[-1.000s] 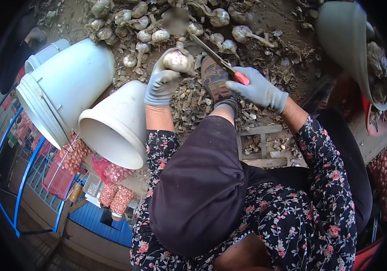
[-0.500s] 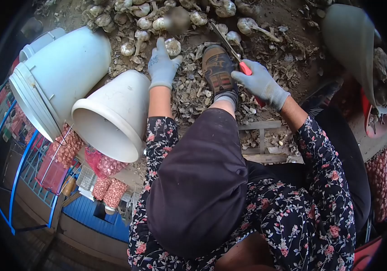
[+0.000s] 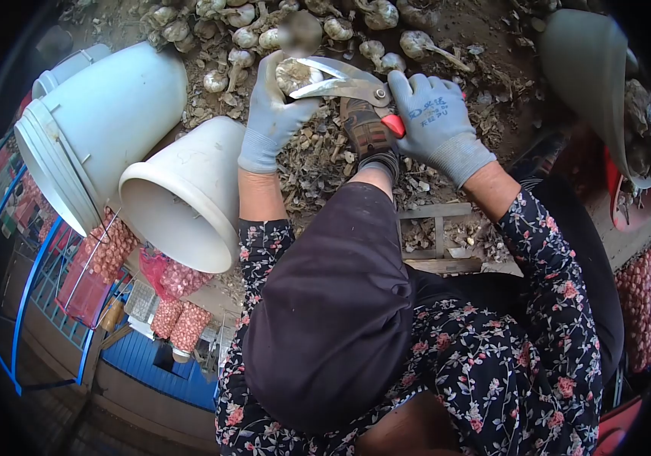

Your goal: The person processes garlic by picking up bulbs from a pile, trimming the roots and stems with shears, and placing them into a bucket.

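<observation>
My left hand, in a grey work glove, grips a whitish garlic bulb between thumb and fingers. In my gloved right hand is a pair of pruning shears with red handles. Their blades are spread, pointing left, with the tips overlapping the top and lower right of the bulb. Below the shears is my brown shoe, partly covered by them. More garlic bulbs with stalks lie on the ground just beyond both hands.
Dry garlic skins and trimmings cover the ground around my foot. Left of me a white bucket and a larger pale bucket lie tipped over. At right is another tipped bucket with dark scraps. Filled net bags stand behind.
My left hand has picked up the bulb from the ground and raised it. My right hand has turned and brought the shears left, their blades now spread at the bulb.
</observation>
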Available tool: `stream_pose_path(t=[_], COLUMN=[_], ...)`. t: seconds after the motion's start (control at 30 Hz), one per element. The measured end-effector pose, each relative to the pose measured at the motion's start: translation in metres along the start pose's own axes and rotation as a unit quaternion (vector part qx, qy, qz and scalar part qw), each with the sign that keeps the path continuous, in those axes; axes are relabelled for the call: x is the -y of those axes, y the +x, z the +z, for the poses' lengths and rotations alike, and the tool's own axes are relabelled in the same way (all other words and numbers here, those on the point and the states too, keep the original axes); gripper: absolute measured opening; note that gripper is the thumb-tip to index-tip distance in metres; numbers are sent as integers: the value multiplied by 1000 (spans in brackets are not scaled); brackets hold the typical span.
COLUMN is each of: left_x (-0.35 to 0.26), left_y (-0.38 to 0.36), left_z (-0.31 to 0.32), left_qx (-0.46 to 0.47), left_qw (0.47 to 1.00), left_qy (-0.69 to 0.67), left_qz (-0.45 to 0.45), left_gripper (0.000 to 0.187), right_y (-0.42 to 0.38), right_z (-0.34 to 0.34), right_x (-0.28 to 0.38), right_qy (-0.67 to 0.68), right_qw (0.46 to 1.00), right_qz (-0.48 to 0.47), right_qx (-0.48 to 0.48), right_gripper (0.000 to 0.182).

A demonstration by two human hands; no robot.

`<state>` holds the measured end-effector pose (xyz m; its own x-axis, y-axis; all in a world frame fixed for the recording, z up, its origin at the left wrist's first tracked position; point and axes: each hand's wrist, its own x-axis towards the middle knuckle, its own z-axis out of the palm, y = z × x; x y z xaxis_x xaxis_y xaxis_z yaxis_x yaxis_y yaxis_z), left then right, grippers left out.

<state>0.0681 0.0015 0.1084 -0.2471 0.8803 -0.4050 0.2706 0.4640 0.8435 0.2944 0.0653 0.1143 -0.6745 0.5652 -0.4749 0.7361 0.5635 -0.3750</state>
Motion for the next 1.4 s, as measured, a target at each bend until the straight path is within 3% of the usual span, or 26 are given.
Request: stream_pose_path(t=[0.03,0.07,0.17,0.27,0.33,0.4,0.47,0.57,0.67,0.73,0.8,0.87,0.93,1.0,1.07,1.1,1.17,1.2,1.23,1.27,1.33,1.37,1.4], left_x=[0,0,-18,-25,-21,-21,-19,-18,-11,-8,-8,-12,-17,-12,-37,-78,-138,-138,-131,-119,-92,-72,-106], left_y=[0,-1,1,2,2,0,-4,-8,-11,-17,-22,-26,-33,-51,-75,-79,-91,-103,-115,-125,-137,-121,-77], left_z=[-3,-3,-2,-1,0,0,-2,-3,-5,-3,-4,-3,-8,-13,-20,-17,-13,-23,-43,-66,-97,-99,-46], left_qx=[5,5,-25,-16,-23,3,7,55,30,20,9,-2,4,-24,-74,-192,-413,-414,-411,-399,-350,-360,-384], left_qw=[992,992,942,952,960,980,976,997,997,995,993,970,967,996,993,972,871,870,854,819,700,755,815], left_qy=[113,113,279,263,234,192,208,42,33,53,76,245,256,59,78,77,73,76,222,360,609,547,432], left_qz=[50,49,182,156,153,51,57,-26,-55,-76,-92,4,5,-56,-43,-114,-255,-256,-231,-201,-130,-29,-27], left_gripper=[69,69,68,64,59,56,55,59,63,65,67,67,67,52,42,38,31,31,37,43,55,54,55], right_y=[2,3,4,4,7,8,4,-4,-5,-7,-10,-7,-7,-11,-13,-15,-16,-16,-17,-17,-18,-18,-18], right_z=[-2,-5,-11,-9,-12,0,10,26,14,8,8,3,3,7,25,25,28,29,28,28,37,43,44], right_x=[-4,-6,-10,-12,-10,-14,-16,-19,-22,-14,-4,7,11,10,4,0,-6,-7,-6,-5,-4,-2,0], right_qy=[-25,-25,-43,-7,-8,47,83,182,186,178,152,85,89,145,267,286,290,294,298,298,296,310,307], right_qw=[1000,1000,998,997,995,991,988,983,976,976,985,991,989,981,959,954,952,950,949,949,950,945,946], right_qz=[-8,-9,-47,-66,-67,-65,-72,-10,40,35,-83,-78,-51,-48,26,38,41,47,43,41,43,51,50], right_qx=[1,2,14,29,74,110,109,37,110,122,25,63,110,116,90,81,86,92,90,89,91,86,90], right_gripper=[72,72,66,50,54,50,47,29,39,42,46,47,45,40,37,35,34,34,34,34,34,30,30])
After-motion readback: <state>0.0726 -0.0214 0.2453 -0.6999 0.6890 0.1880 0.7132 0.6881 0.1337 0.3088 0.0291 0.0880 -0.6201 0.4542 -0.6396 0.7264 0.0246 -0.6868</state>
